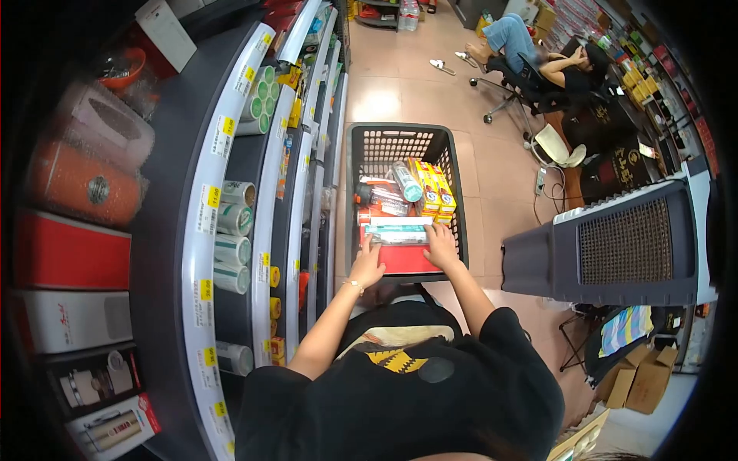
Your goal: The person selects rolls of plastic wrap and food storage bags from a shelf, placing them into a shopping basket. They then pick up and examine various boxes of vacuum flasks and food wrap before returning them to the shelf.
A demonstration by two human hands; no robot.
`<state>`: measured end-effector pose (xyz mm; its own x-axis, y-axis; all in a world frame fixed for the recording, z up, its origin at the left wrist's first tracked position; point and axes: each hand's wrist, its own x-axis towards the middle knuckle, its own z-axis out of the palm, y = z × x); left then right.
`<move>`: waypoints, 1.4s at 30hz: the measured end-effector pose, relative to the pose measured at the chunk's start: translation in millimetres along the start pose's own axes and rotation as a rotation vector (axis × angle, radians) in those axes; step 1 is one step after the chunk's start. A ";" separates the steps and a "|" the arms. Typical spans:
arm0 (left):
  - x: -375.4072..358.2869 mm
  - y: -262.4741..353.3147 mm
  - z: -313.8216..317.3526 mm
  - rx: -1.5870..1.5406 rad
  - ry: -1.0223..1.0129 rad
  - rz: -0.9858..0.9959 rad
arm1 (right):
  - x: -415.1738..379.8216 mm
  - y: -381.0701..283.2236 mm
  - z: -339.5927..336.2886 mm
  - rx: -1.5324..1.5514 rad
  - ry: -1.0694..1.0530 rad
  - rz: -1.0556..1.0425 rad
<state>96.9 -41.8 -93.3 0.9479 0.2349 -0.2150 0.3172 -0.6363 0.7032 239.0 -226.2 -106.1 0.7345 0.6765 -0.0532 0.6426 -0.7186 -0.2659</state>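
Observation:
A black plastic basket (354,154) stands in front of me with goods inside. My left hand (368,263) and my right hand (441,247) are at opposite ends of a white and teal package (397,233), fingers curled on its edges. Under it lies a flat red box (400,260). Beyond the package are a clear pack with dark print (387,201), a cylinder with a teal cap (407,183) and yellow boxes (428,190). The package partly covers the things beneath it.
At left, a tall shelf (201,215) holds boxed goods and several green-lidded cylinders (232,250). A grey air cooler (615,238) stands at right. Farther back, a person (573,67) reclines on a wheeled chair (503,91). Cardboard boxes (649,376) sit at lower right.

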 end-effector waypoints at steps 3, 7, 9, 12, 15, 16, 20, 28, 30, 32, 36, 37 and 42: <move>-0.9 2.7 4.9 -0.012 0.018 -0.054 | 15.7 3.2 -0.5 -0.069 -0.117 -0.004; -2.0 14.4 15.1 -0.032 0.092 -0.144 | 40.0 10.4 7.7 -0.075 -0.279 -0.090; -4.2 20.2 25.4 -0.065 0.137 -0.192 | 44.4 14.8 12.0 -0.075 -0.325 -0.147; -12.4 27.2 47.3 -0.081 0.287 -0.296 | 48.2 23.8 13.4 -0.045 -0.343 -0.229; -25.9 31.7 68.3 -0.095 0.419 -0.346 | 47.0 35.8 14.6 0.047 -0.296 -0.320; -26.1 33.8 72.5 -0.099 0.464 -0.347 | 50.6 36.9 9.2 0.079 -0.290 -0.347; -30.7 43.0 92.5 -0.318 0.594 -0.400 | 55.0 45.8 -4.8 0.374 -0.285 -0.461; -33.7 70.9 57.2 -1.648 0.637 -0.246 | 34.1 21.6 -83.2 0.892 -0.692 -0.380; -41.2 78.1 41.4 -1.681 0.584 -0.124 | 30.4 10.4 -96.2 0.961 -0.743 -0.423; -48.3 88.6 26.1 -1.677 0.525 0.043 | 27.4 1.9 -97.5 0.949 -0.731 -0.568; -69.0 100.4 6.2 -1.644 0.670 0.065 | 20.7 -23.8 -126.7 0.871 -0.710 -0.836; -74.8 103.0 -0.1 -1.627 0.718 0.082 | 17.8 -31.6 -138.4 0.912 -0.761 -0.874; -96.0 106.5 -42.9 -1.492 0.588 0.163 | 22.0 -53.9 -130.8 1.417 -1.357 -0.601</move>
<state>38.5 -100.6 31.4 0.7137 0.6989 -0.0457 -0.4236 0.4827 0.7665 249.0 -193.6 33.0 -0.4869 0.8723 -0.0457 -0.3812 -0.2592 -0.8874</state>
